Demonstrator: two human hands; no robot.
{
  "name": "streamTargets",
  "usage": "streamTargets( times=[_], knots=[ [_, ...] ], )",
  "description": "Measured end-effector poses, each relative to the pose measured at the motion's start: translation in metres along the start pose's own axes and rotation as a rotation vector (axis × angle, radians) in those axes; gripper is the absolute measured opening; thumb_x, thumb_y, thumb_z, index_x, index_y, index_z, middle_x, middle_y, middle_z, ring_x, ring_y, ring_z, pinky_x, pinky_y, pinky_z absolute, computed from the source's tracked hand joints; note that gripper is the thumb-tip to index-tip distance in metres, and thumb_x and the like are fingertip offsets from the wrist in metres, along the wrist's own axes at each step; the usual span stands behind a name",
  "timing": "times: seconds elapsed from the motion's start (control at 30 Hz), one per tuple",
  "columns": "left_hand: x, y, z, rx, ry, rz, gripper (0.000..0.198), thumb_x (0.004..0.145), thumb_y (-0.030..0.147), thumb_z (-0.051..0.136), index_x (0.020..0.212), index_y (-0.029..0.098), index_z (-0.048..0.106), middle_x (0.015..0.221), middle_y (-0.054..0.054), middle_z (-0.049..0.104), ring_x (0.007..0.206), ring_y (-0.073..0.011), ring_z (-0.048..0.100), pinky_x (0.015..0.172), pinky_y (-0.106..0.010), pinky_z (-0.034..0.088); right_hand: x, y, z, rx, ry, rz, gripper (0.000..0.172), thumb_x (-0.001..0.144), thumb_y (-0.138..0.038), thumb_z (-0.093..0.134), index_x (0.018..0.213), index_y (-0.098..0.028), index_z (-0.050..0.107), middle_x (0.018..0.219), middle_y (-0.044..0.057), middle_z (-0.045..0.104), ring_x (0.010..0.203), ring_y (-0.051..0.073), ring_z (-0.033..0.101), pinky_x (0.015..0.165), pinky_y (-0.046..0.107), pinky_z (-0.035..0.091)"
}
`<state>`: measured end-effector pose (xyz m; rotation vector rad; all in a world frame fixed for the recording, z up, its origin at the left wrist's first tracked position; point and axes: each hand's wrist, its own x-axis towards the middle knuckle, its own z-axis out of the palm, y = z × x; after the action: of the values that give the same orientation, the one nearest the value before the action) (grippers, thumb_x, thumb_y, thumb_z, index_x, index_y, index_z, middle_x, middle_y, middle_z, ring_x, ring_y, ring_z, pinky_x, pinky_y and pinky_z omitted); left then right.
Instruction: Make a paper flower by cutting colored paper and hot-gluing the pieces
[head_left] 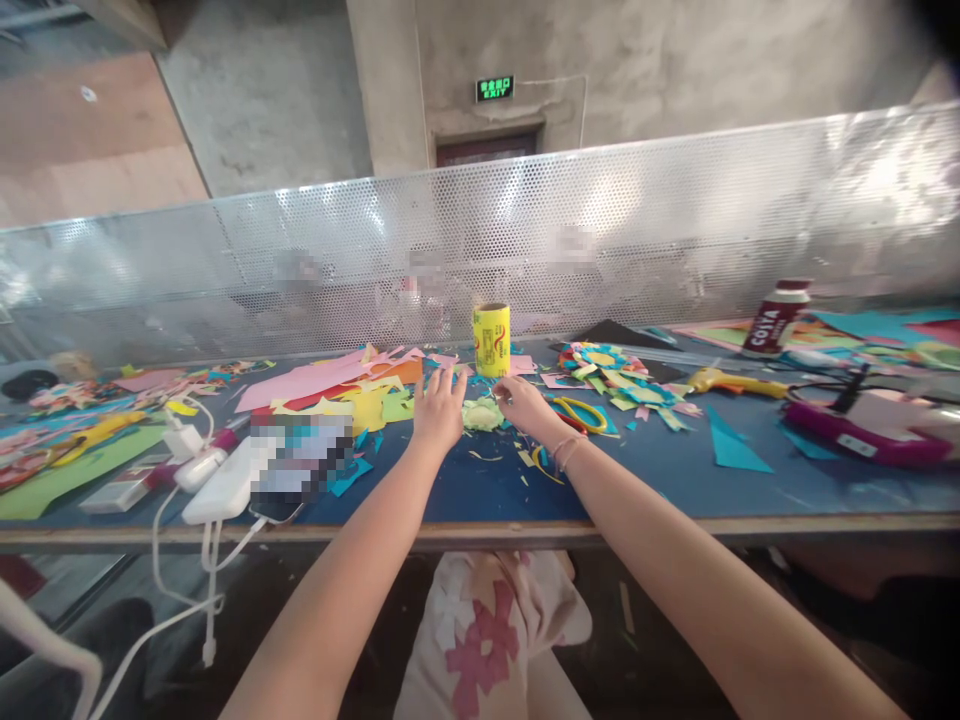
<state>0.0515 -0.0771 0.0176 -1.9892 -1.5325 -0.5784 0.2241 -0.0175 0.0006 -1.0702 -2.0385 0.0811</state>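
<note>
My left hand (440, 408) reaches over the blue table with its fingers stretched out and apart, holding nothing that I can see. Opposite it, my right hand (523, 405) has its fingertips curled together; whatever they may grip is too small to make out. Between the two hands lies a pale green paper piece (482, 415), apparently crumpled or layered. Just behind them a yellow tape roll (492, 342) stands upright. Yellow-handled scissors (583, 414) lie beside my right wrist, partly hidden by it.
Colourful paper flowers (630, 375) and scraps spread to the right, near a yellow glue gun (735, 383) and a dark red bottle (778, 318). At left are pink paper (307, 380), a phone (300, 470), a white power bank (234, 480) and dangling cables. A perforated metal screen (360, 260) stands behind.
</note>
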Motion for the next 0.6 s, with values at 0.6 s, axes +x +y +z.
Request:
streamTargets(
  times=[0.6],
  knots=[
    [0.004, 0.034, -0.05, 0.038, 0.055, 0.58, 0.025, 0.081, 0.017, 0.045, 0.088, 0.009, 0.068, 0.082, -0.015, 0.066, 0.08, -0.0237, 0.059, 0.074, -0.04, 0.043, -0.018, -0.077, -0.046, 0.778, -0.091, -0.027, 0.038, 0.091, -0.047, 0.036, 0.117, -0.023, 0.051, 0.119, 0.006, 0.055, 0.114, 0.018, 0.049, 0.103, 0.038, 0.035]
  ],
)
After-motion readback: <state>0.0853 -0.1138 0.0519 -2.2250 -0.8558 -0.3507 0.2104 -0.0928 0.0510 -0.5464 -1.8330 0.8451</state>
